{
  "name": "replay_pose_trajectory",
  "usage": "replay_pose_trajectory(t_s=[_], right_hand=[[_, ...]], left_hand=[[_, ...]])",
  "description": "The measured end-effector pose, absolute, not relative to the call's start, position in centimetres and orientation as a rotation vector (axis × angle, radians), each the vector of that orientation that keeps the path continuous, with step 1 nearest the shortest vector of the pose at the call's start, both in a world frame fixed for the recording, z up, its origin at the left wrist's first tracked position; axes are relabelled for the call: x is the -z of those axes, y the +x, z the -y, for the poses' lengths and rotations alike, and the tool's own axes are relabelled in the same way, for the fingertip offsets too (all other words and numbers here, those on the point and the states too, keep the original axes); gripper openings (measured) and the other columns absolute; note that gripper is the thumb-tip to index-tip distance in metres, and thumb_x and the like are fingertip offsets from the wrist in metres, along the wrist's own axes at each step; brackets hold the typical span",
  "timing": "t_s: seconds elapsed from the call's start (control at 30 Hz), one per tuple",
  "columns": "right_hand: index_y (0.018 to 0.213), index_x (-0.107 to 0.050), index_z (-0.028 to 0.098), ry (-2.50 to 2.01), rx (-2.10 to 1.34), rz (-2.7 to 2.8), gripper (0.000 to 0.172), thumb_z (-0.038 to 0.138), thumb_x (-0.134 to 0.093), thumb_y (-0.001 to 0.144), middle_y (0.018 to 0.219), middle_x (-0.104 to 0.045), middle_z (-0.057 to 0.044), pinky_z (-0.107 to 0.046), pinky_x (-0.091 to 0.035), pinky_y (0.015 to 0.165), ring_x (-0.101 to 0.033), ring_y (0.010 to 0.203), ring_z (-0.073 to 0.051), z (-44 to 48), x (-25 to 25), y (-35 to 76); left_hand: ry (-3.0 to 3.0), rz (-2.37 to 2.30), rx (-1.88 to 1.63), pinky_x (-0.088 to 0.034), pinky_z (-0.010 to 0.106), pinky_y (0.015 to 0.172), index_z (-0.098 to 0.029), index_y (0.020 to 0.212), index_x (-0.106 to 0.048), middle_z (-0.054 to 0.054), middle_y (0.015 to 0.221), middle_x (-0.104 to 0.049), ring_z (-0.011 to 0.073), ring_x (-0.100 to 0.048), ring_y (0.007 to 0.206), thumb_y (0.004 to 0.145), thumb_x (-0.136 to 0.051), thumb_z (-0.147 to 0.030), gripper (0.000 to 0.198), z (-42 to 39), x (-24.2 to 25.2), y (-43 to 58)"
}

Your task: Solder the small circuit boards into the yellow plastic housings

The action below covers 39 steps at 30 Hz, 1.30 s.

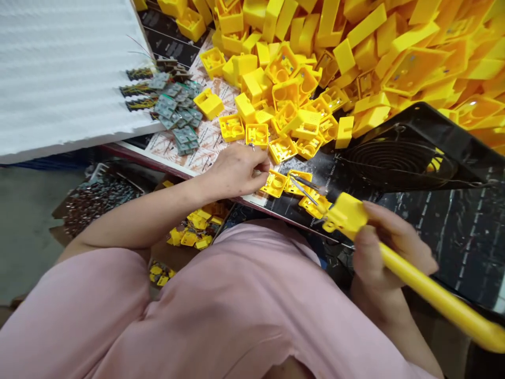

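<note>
Honestly, the right hand [404, 239] grips a long yellow-handled, metal-tipped tool [437, 296]; a slip could gouge the small open yellow plastic housing [292, 188]; whether the curled left hand [240, 171] holds anything, I cannot tell.

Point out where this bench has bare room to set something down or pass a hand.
Widest: the black tabletop in front of the black square-framed fan, right of the right hand. Smaller: the patterned pale paper between the stacked grey-green circuit boards and the left hand. Crowded: beyond both hands, where yellow plastic box-shaped cases are heaped.
</note>
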State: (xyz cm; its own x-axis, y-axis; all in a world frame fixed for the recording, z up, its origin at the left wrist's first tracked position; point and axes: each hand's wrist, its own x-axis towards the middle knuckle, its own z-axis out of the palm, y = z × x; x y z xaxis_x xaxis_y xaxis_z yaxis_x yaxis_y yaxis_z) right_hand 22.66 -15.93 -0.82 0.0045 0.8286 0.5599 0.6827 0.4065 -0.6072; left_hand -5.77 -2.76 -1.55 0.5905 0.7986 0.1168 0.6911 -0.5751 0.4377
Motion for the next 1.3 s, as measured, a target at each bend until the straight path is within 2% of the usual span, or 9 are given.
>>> replay_pose_trajectory(t_s=[0.1,0.27,0.37,0.5,0.7,0.97,1.13,1.3], right_hand=[[0.132,-0.069,0.032,-1.171,-0.173,1.783,0.055,0.019,-0.083,0.080,0.091,-0.081,-0.003,-0.031,-0.058,0.048,-0.073,0.059,-0.022,15.3,0.9,21.1],[0.104,-0.068,0.030,-1.139,-0.204,1.855,0.032,0.017,-0.086,0.080,0.077,-0.076,0.002,-0.027,-0.057,0.046,-0.073,0.060,-0.020,15.1,0.6,20.3],[0.094,-0.065,0.028,-1.127,-0.161,1.902,0.030,0.015,-0.087,0.079,0.077,-0.076,0.002,-0.023,-0.055,0.045,-0.074,0.061,-0.017,14.6,0.5,20.1],[0.094,-0.062,0.026,-1.019,-0.084,2.024,0.033,0.014,-0.088,0.078,0.073,-0.075,0.003,-0.021,-0.056,0.047,-0.072,0.057,-0.015,13.7,-0.2,20.1],[0.095,-0.063,0.026,-1.022,-0.133,2.153,0.027,0.015,-0.084,0.083,0.076,-0.076,0.001,-0.023,-0.056,0.047,-0.073,0.060,-0.016,13.5,-1.4,20.5],[0.090,-0.063,0.028,-0.999,-0.129,2.182,0.020,0.022,-0.082,0.087,0.070,-0.074,0.002,-0.024,-0.049,0.039,-0.070,0.053,-0.016,12.8,-1.7,20.5],[0.097,-0.065,0.029,-1.072,-0.198,2.033,0.021,0.018,-0.080,0.087,0.080,-0.075,0.002,-0.026,-0.059,0.052,-0.073,0.064,-0.016,13.6,-1.5,21.5],[0.097,-0.068,0.030,-1.124,-0.177,1.948,0.023,0.016,-0.081,0.085,0.079,-0.073,0.004,-0.027,-0.058,0.053,-0.070,0.063,-0.015,14.1,-0.8,22.0]], left_hand=[[2.495,-1.232,-0.332,-0.040,0.032,0.069,-0.018,0.086,-0.076,0.004,0.071,-0.072,0.0218,-0.069,0.073,0.083,-0.056,-0.030,0.023,2.6,1.3,-5.6],[2.489,-1.235,-0.297,-0.042,0.032,0.070,-0.018,0.087,-0.077,0.005,0.075,-0.074,0.0205,-0.068,0.073,0.083,-0.054,-0.030,0.026,2.6,1.1,-5.6],[2.490,-1.250,-0.306,-0.043,0.031,0.072,-0.019,0.086,-0.077,0.004,0.075,-0.074,0.0196,-0.068,0.074,0.081,-0.055,-0.029,0.025,2.7,1.1,-5.6],[2.461,-1.267,-0.281,-0.043,0.032,0.071,-0.019,0.084,-0.078,0.004,0.075,-0.074,0.0210,-0.068,0.075,0.079,-0.056,-0.029,0.024,2.6,1.0,-5.4],[2.456,-1.260,-0.256,-0.045,0.035,0.074,-0.018,0.085,-0.078,0.006,0.074,-0.073,0.0241,-0.069,0.077,0.080,-0.054,-0.031,0.027,2.4,0.7,-5.3],[2.446,-1.265,-0.266,-0.045,0.032,0.073,-0.019,0.082,-0.075,0.003,0.070,-0.070,0.0205,-0.067,0.074,0.078,-0.057,-0.029,0.022,2.4,0.8,-5.2],[2.442,-1.265,-0.247,-0.044,0.033,0.073,-0.019,0.080,-0.074,0.003,0.071,-0.069,0.0207,-0.065,0.073,0.078,-0.056,-0.029,0.021,2.3,0.9,-5.2],[2.448,-1.279,-0.229,-0.044,0.033,0.072,-0.019,0.082,-0.074,0.004,0.071,-0.069,0.0215,-0.066,0.074,0.078,-0.056,-0.029,0.021,2.4,0.8,-5.1]])
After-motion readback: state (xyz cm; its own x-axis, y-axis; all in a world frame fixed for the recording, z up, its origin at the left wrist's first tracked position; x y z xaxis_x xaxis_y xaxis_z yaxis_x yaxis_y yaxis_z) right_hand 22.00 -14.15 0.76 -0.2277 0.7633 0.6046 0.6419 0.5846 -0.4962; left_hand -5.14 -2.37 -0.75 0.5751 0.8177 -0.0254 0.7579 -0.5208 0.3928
